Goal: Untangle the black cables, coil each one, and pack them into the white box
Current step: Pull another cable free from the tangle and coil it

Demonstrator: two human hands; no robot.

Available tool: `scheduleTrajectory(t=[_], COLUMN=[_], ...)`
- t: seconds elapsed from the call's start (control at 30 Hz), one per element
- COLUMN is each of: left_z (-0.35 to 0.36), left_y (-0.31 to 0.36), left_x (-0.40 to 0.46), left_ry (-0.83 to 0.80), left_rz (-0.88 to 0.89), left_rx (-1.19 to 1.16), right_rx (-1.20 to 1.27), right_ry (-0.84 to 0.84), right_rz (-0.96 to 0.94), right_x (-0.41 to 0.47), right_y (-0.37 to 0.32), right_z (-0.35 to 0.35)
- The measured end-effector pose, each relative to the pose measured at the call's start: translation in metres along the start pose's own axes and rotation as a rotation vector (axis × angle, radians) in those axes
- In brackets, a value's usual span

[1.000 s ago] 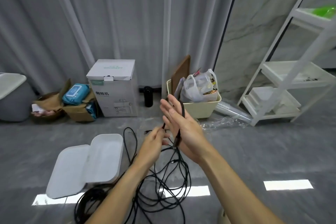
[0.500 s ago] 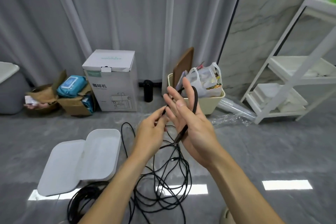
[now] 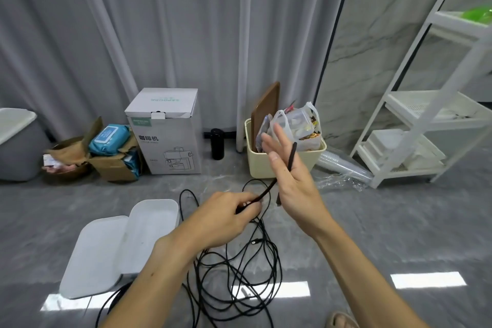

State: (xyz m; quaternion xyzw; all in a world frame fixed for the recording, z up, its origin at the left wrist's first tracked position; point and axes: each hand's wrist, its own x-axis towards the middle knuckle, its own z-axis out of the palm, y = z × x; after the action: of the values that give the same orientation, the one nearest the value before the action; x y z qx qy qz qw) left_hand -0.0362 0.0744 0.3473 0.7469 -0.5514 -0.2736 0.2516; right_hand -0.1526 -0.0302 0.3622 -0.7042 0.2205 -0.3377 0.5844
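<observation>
The left hand [image 3: 229, 214] pinches a black cable [image 3: 267, 189] between thumb and fingertips, its grip closed on the strand. That strand rises to the right hand [image 3: 290, 176], which stands raised with fingers straight and spread, the cable looped around the palm (one stretch shows dark across the fingers). Below both hands the remaining black cables [image 3: 239, 274] lie in a loose tangle on the grey floor [image 3: 386, 221]. Just left of the tangle sits the white box [image 3: 151, 224], open, with its lid [image 3: 93, 255] lying beside it. A cream bin [image 3: 258, 165] stands behind the hands.
</observation>
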Motion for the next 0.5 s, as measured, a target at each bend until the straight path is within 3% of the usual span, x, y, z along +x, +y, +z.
scheduleTrajectory(t=[0.1, 0.2, 0.37, 0.5], left_z=[-0.009, -0.018, -0.027, -0.031], left_y=[-0.006, -0.006, 0.008, 0.017], left_x=[-0.005, -0.007, -0.001, 0.004], left_ry=[-0.126, -0.121, 0.141, 0.198], left_rz=[-0.021, -0.014, 0.155, 0.232], left_rx=[0.084, 0.102, 0.296, 0.146], right_rx=[0.013, -0.034, -0.159, -0.058], right_ry=[0.062, 0.065, -0.157, -0.400], right_rz=[0.022, 0.067, 0.312, 0.434], right_x=[0.005, 0.005, -0.004, -0.014], right_y=[0.000, -0.001, 0.010, -0.001], right_z=[-0.008, -0.017, -0.021, -0.020])
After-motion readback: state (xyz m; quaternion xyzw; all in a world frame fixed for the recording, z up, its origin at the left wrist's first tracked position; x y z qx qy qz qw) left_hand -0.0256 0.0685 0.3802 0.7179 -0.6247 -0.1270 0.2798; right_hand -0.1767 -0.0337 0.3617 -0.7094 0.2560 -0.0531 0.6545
